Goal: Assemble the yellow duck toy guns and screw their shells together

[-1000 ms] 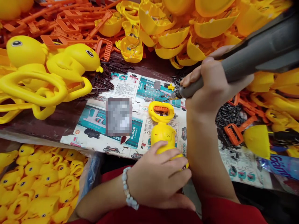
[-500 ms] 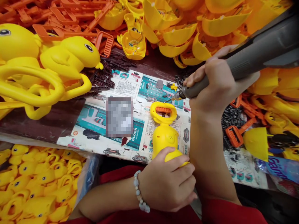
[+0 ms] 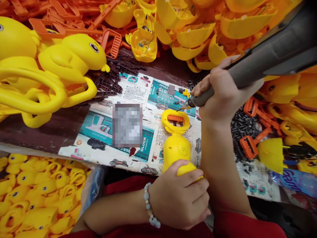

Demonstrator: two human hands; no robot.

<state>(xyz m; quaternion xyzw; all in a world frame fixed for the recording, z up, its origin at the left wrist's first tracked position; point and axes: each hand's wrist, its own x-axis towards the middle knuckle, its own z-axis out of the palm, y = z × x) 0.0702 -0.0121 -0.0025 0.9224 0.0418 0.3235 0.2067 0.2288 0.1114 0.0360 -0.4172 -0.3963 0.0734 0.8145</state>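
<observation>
A yellow plastic duck toy (image 3: pixel 177 147) lies on the printed cardboard (image 3: pixel 99 155), its ring handle pointing away from me. Inside the ring an orange ribbed piece (image 3: pixel 175 118) shows. My left hand (image 3: pixel 182 195), with a bead bracelet at the wrist, is wrapped over the toy's near end and hides part of it. My right hand (image 3: pixel 220 91) grips a dark grey electric screwdriver (image 3: pixel 252 66), slanting down to the left. The screwdriver's tip (image 3: pixel 182 108) is at the far rim of the ring handle; whether it touches is hard to tell.
Finished-looking yellow ducks (image 3: pixel 74 59) stand at left, above a lined box of ducks (image 3: pixel 37 195). Orange handles (image 3: pixel 61 23) and yellow half-shells (image 3: pixel 193 36) pile up at the back. Dark screws (image 3: pixel 109 77) and small black pieces (image 3: pixel 244 129) lie on either side.
The screwdriver and my right hand have moved left and slightly down, bringing the tip to the ring handle's rim. The toy sits slightly further right in view, still under my left hand.
</observation>
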